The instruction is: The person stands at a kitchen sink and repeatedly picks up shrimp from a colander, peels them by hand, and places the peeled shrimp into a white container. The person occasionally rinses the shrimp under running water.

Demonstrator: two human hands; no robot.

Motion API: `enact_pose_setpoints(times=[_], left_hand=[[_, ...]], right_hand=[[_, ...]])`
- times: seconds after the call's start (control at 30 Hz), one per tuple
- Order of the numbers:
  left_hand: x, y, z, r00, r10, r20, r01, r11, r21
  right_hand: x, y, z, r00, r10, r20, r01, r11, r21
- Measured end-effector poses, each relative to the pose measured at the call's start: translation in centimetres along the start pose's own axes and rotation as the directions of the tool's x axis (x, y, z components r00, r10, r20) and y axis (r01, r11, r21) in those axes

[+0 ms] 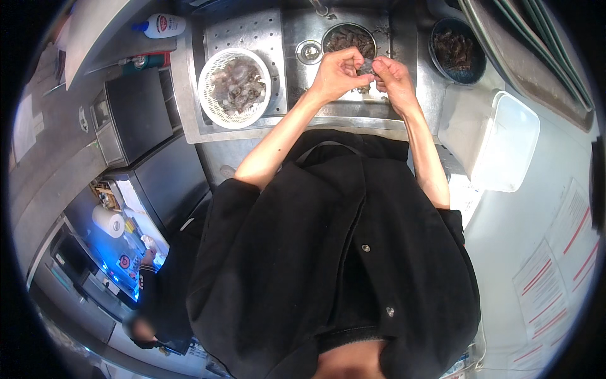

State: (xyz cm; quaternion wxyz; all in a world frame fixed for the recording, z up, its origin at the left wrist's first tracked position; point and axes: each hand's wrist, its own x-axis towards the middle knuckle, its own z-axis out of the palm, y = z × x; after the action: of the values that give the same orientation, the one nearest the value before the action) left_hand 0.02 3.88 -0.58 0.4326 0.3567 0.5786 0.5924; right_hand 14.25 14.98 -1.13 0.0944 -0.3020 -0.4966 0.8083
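Over a stainless steel sink [322, 108], both hands meet and pinch a small greyish piece of raw seafood [367, 67], seemingly a shrimp. My left hand [337, 73] holds it from the left, with thumb and index finger bent around it. My right hand [394, 80] grips its other side between thumb and fingers. Just beyond the hands, a round metal bowl [348, 39] holds many brownish-grey pieces, partly hidden by my left hand. A white plastic colander [203, 90] with greyish, glistening seafood stands on the perforated drainboard at the left. A dark bowl [482, 71] with brown shrimp-like pieces stands at the right.
A faucet [321, 8] rises at the sink's far edge beyond a round drain strainer [310, 52]. A white bottle [165, 25] lies at the upper left. A translucent plastic tub [509, 142] stands at the right. Another person [165, 289] in black is at the lower left.
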Motion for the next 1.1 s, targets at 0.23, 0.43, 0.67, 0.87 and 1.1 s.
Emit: enact_pose_setpoints(times=[0.23,0.43,0.67,0.87,1.1], left_hand=[[-1.4,-0.4,0.7,0.987,-0.039,-0.158,0.035,0.999,-0.033],[-0.8,1.2,-0.4,0.975,0.158,-0.155,-0.122,0.968,0.221],[0.6,3.0,-0.2,0.935,0.354,0.036,-0.335,0.844,0.419],[0.3,2.0,-1.3,0.984,0.176,0.041,-0.178,0.902,0.394],[0.2,1.5,-1.4,0.994,0.066,0.084,-0.091,0.934,0.347]], right_hand=[[-0.3,1.3,0.1,0.997,-0.053,-0.059,0.062,0.984,0.169],[-0.6,0.1,-1.0,0.993,0.020,-0.120,-0.005,0.992,0.124],[-0.9,-2.1,1.3,0.996,0.062,-0.070,-0.054,0.991,0.119],[-1.2,-2.1,1.5,0.997,0.068,-0.041,-0.061,0.987,0.145],[-1.0,-0.1,0.1,0.999,0.037,0.004,-0.038,0.989,0.140]])
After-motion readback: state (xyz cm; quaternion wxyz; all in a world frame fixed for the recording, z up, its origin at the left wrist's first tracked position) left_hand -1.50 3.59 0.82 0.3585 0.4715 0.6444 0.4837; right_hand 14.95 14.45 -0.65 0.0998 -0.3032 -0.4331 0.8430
